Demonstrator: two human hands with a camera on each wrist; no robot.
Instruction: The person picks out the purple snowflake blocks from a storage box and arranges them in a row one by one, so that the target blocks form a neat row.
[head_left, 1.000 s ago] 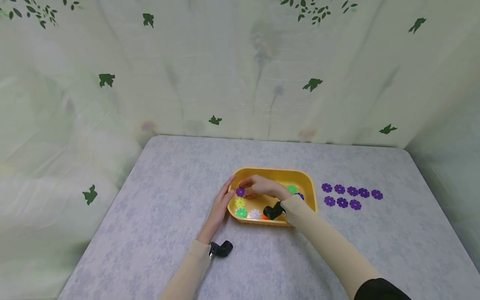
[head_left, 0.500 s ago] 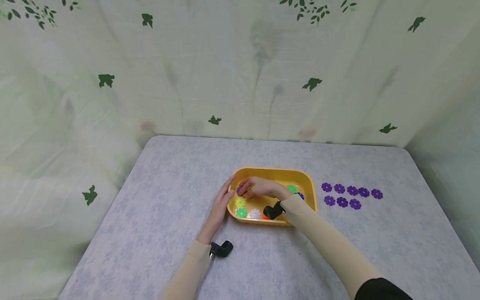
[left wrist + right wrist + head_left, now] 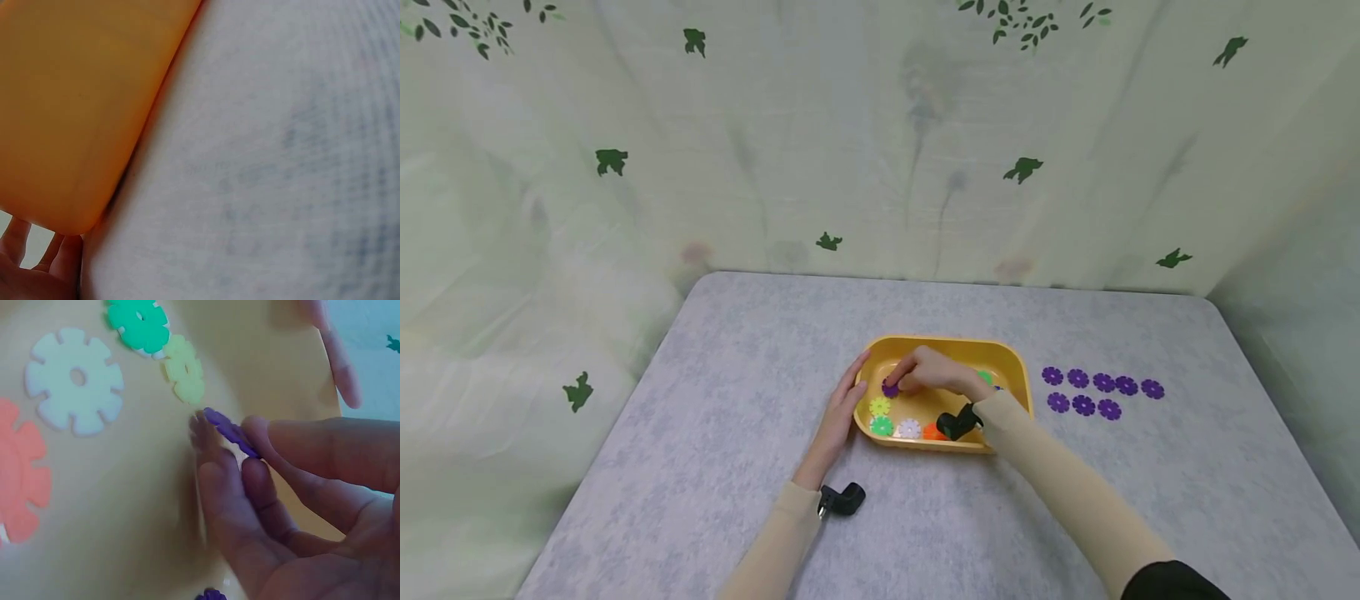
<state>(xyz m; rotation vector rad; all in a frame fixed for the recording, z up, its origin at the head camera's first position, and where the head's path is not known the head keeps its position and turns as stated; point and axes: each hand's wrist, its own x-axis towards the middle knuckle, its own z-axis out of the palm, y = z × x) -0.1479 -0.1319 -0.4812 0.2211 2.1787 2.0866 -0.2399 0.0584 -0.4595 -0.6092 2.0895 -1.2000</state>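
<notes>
My right hand [image 3: 931, 371] is inside the yellow plastic tray [image 3: 955, 343], pinching a purple snowflake disc [image 3: 891, 387] between thumb and fingers. The right wrist view shows that purple disc [image 3: 230, 432] tilted nearly edge-on at the fingertips, just off the tray floor. My left hand [image 3: 838, 410] lies along the tray's left side, fingers straight against the outer wall. In the left wrist view only some fingers [image 3: 59, 256] show beside the tray wall [image 3: 81, 119]. Yellow [image 3: 880, 406], green [image 3: 882, 426], white [image 3: 909, 428] and orange [image 3: 933, 432] discs lie in the tray.
Several purple discs [image 3: 1083, 405] lie in two rows on the grey table [image 3: 760, 358], right of the tray. Another green disc [image 3: 984, 378] and a mostly hidden blue one lie behind my right wrist. A leaf-patterned curtain [image 3: 865, 150] hangs behind the table.
My right hand's fingers have closed on the purple disc at the tray's left end and drawn it slightly right. My left hand stays on the tray's side.
</notes>
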